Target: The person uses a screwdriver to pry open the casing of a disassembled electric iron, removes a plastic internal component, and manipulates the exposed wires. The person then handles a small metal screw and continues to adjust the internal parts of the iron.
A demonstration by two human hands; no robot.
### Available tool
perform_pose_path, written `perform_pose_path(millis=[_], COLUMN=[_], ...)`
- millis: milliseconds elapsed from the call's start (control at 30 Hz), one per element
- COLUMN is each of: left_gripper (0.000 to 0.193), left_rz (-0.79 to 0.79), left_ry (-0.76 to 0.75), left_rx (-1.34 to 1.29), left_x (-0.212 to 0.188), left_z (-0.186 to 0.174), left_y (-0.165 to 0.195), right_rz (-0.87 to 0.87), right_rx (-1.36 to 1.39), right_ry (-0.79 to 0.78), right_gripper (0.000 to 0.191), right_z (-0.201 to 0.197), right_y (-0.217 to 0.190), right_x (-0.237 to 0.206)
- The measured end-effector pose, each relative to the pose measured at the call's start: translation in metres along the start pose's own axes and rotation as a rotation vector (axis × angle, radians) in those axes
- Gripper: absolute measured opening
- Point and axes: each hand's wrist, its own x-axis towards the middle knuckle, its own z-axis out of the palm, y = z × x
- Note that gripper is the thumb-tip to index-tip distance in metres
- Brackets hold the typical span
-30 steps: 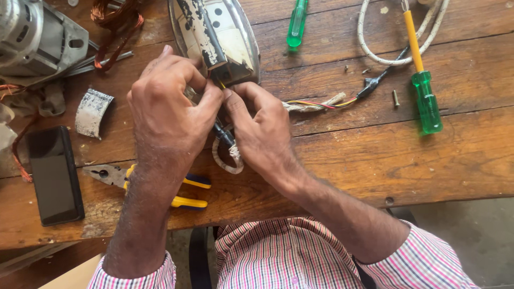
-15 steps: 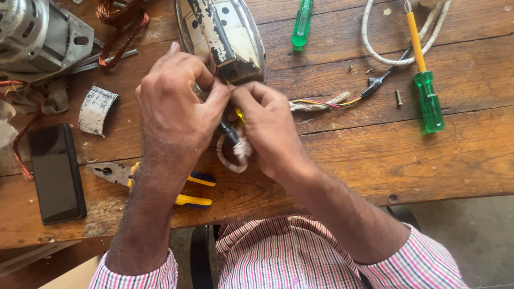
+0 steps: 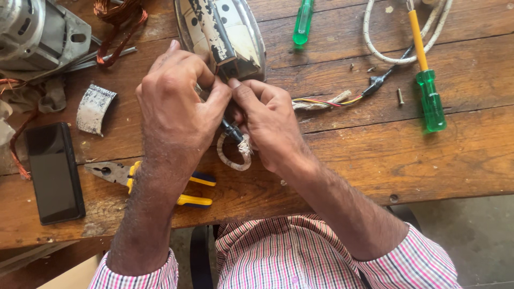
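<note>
An old clothes iron [image 3: 225, 32] with a worn, chipped body lies on the wooden workbench [image 3: 375, 155] at top centre. My left hand [image 3: 179, 107] and my right hand [image 3: 265, 120] meet just below its rear end, fingers pinched together on the iron's cloth-covered cord [image 3: 235, 152], whose black sleeve and frayed white loop hang below my fingers. What my fingertips press is hidden between them. Coloured wires [image 3: 321, 101] run out from under my right hand toward a white cable [image 3: 385, 51].
Yellow-handled pliers [image 3: 155, 182] lie under my left forearm. A black phone [image 3: 53, 171] sits at the left edge. Two green-handled screwdrivers [image 3: 428, 91] [image 3: 303, 21], a loose screw [image 3: 400, 96], a curved metal piece [image 3: 93, 107], a motor [image 3: 37, 32] and copper wire [image 3: 115, 16] lie around.
Both hands have stayed pinched on the cord end at the iron's rear, shifting only slightly. The view has drifted a little, so the bench items sit somewhat differently in frame.
</note>
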Motion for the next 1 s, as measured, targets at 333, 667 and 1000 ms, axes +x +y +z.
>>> perform_pose_path(millis=[333, 667, 1000], left_gripper=[0.022, 0.024, 0.024], left_rz=[0.000, 0.005, -0.017], left_ry=[0.004, 0.020, -0.004], left_rx=[0.005, 0.022, 0.012], left_x=[-0.001, -0.002, -0.002], left_z=[0.000, 0.002, 0.001], left_y=[0.000, 0.001, 0.000], right_rz=[0.041, -0.170, -0.214], right_rx=[-0.017, -0.078, -0.161], right_ry=[-0.007, -0.019, 0.003], right_gripper=[0.024, 0.023, 0.025], right_z=[-0.002, 0.004, 0.004], right_y=[-0.005, 0.006, 0.006], right_x=[0.002, -0.001, 0.000])
